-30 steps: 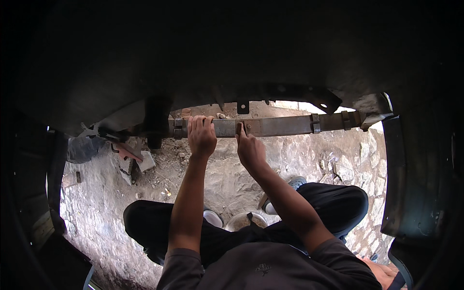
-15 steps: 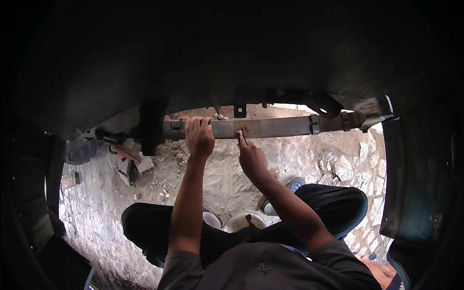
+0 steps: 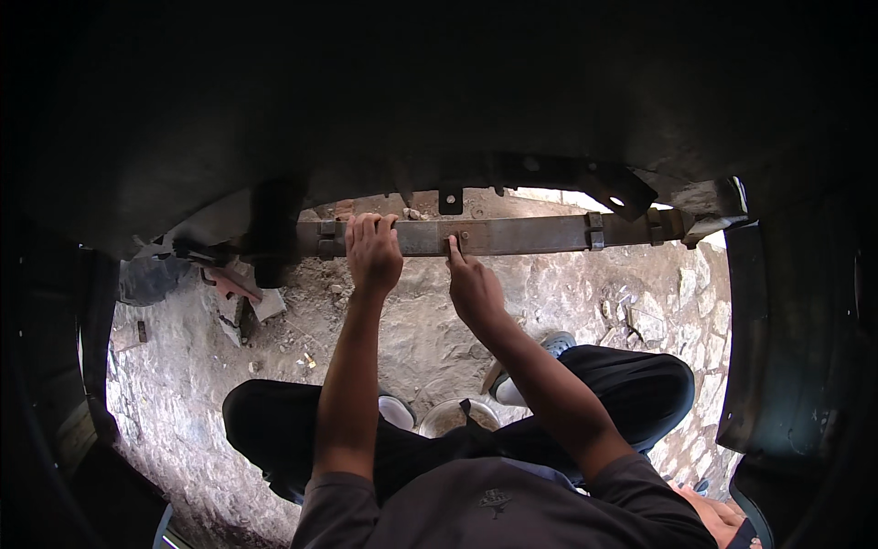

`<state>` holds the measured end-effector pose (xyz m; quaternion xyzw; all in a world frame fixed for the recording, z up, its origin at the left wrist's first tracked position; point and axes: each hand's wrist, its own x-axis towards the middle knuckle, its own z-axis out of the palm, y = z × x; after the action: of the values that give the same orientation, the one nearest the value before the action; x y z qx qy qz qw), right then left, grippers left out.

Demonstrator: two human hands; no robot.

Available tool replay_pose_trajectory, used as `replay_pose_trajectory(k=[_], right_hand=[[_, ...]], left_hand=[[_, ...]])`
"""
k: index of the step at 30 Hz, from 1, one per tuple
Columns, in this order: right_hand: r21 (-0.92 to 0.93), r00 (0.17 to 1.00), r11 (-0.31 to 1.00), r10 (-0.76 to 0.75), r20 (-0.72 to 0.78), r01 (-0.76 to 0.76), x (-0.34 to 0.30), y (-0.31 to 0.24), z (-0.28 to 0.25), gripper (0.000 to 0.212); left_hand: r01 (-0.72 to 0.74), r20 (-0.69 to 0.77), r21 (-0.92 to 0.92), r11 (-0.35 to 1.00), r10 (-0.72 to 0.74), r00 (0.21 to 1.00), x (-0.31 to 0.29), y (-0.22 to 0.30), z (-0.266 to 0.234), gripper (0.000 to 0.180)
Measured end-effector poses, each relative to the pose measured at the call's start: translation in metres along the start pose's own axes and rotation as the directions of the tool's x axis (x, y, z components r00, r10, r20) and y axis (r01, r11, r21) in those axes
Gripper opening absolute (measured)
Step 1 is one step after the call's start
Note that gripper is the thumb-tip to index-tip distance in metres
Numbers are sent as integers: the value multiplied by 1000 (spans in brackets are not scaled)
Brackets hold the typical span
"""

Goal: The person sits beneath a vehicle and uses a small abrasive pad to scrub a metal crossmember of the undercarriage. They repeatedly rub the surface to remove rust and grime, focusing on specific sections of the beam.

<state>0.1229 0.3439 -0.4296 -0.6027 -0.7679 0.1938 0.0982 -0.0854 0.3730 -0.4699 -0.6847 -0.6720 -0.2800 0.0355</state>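
Note:
A long, flat steel leaf spring point(image 3: 535, 236) crosses in front of me, bound by metal clamps point(image 3: 595, 232) and worn to bare grey and rust in places. My left hand point(image 3: 373, 256) is closed over it left of the middle, fingers hooked over its far edge. Just right of that, my right hand point(image 3: 476, 291) has its index finger stretched out, the tip touching the spring beside a small round bolt head point(image 3: 465, 235). Its other fingers are curled in; whether they hold anything is hidden.
Dark vehicle bodywork point(image 3: 439, 101) arches overhead, with a holed metal tab point(image 3: 450, 201) hanging past the spring. Broken pieces point(image 3: 265, 303) and rubble lie on the ground at left. A round, pale-rimmed object point(image 3: 457, 416) sits between my shoes. Another person's bare skin point(image 3: 715, 514) shows lower right.
The spring and both hands sit slightly higher in view. My right index finger still touches the spring near the bolt head; my left hand keeps its grip.

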Motion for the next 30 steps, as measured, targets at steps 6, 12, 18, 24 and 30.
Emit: replay_pose_trajectory(k=[6,12,18,24,30], right_hand=[[42,999,999,34,-7,-34,16,2,10,65],[11,998,999,47,47,-47,-2,-5,-1,61],[52,999,998,39,-22,-38,33,-5,0,51],[89,999,995,43,11,-44,-3,3,-1,49],[147,998,989,34,-47,-27,-33,21,2,49]], left_hand=[[-44,41,-23,999,45,998,-5,-10,3,35],[-22,75,-4,1000,22,997,-4,-8,0,38],[36,140,-89,995,-23,990,-3,-9,-1,43],[134,110,-280,951,-107,988,-19,15,-7,43],[377,146,-707,599,-398,906,-60,73,-15,26]])
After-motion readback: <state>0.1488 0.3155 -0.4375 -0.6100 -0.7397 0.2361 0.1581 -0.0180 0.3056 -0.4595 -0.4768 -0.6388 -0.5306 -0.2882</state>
